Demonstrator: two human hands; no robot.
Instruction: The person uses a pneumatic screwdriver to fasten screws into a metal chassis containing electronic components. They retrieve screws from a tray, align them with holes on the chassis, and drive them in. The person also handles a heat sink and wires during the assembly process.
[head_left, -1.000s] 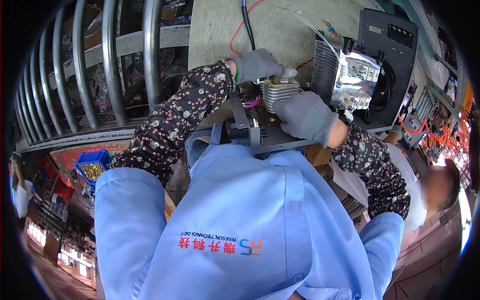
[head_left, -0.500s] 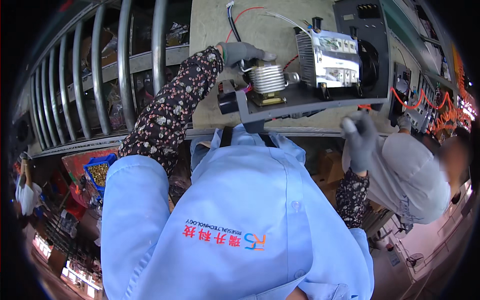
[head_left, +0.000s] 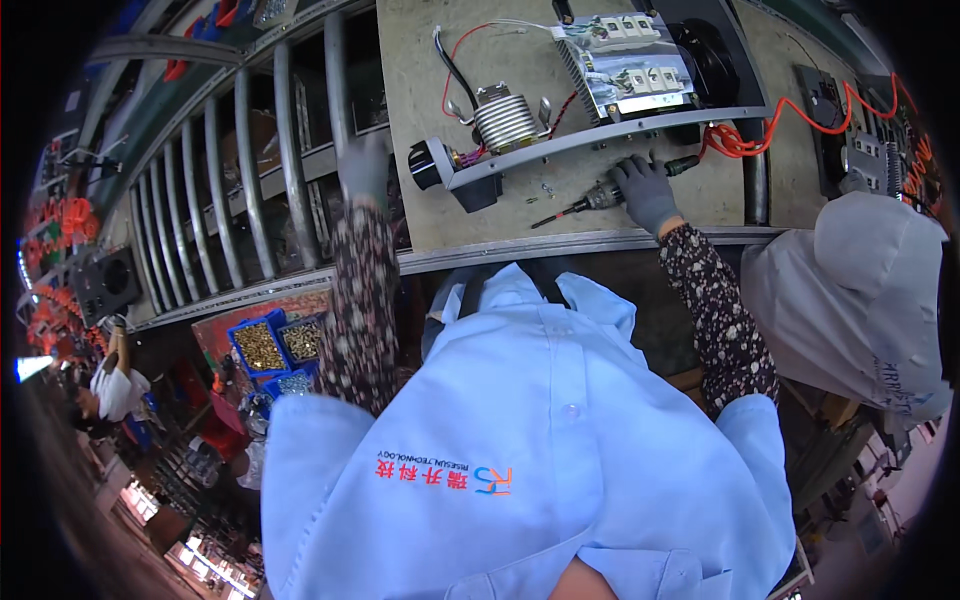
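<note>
My right hand (head_left: 648,192), in a grey glove, is wrapped over a power screwdriver (head_left: 600,198) low on the bench, its bit pointing left. My left hand (head_left: 364,172), also gloved, is smeared by motion above the metal rollers, left of the bench; its fingers cannot be made out. Between and beyond the hands sits a dark metal chassis (head_left: 610,133). On it are a silver wire-wound coil (head_left: 505,122), a finned heat sink with shiny terminal modules (head_left: 635,65) and a black fan (head_left: 708,60). A few loose screws (head_left: 546,189) lie in front of the chassis.
An orange coiled hose (head_left: 735,140) runs right from the screwdriver. Metal rollers (head_left: 250,180) stretch along the left. Blue bins (head_left: 258,345) of small brass and silver parts stand lower left. A co-worker in grey (head_left: 850,290) is close on my right.
My left hand has left the coil and swung left over the rollers. My right hand has come up from beside the bench edge onto the screwdriver. The view has shifted.
</note>
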